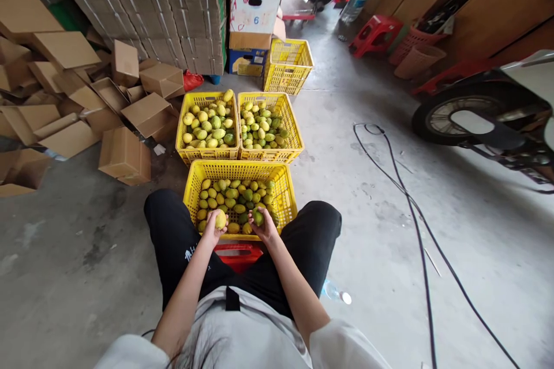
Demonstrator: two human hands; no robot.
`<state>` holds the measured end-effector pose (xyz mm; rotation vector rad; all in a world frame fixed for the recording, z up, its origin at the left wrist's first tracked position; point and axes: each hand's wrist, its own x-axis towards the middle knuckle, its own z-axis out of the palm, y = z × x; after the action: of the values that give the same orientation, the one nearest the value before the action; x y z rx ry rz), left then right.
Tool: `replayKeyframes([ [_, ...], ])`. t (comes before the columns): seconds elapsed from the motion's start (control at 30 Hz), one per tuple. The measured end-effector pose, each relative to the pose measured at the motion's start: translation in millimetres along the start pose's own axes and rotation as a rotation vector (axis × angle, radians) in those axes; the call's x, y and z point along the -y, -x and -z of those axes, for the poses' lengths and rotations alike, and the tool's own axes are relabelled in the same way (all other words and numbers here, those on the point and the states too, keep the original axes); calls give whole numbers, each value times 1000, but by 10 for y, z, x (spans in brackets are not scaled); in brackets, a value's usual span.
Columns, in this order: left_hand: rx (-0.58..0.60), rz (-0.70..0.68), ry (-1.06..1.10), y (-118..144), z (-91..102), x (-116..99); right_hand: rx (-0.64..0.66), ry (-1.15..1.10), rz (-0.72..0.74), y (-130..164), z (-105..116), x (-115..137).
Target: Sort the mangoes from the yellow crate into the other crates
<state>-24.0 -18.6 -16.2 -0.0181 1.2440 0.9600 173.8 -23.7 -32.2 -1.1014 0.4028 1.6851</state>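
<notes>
Yellow fruit (pixel 220 219) gripped in left hand (pixel 213 225); green fruit (pixel 258 217) gripped in right hand (pixel 265 225).

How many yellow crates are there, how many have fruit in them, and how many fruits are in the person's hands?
Yellow crates with fruit: 3, the near crate, the back left crate and the back right crate
Yellow crates showing no fruit: 1, the far crate
Total crates: 4
Fruits in hand: 2, a yellow fruit in the left hand and a green fruit in the right hand

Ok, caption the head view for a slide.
Seated person's left hand and right hand each hold a fruit over a yellow crate.
</notes>
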Motion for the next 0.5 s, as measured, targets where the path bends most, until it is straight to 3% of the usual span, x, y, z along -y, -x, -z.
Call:
replayKeyframes([
  [0.17, -21, 24, -146, 97, -90, 2, -11, 137, 40, -37, 44, -57],
  [0.3, -98, 104, -9, 144, -140, -62, -28, 187, 41, -62, 63, -79],
  [0.5, -30, 54, 32, 139, -133, -77, 63, 108, -42, -12, 44, -16],
])
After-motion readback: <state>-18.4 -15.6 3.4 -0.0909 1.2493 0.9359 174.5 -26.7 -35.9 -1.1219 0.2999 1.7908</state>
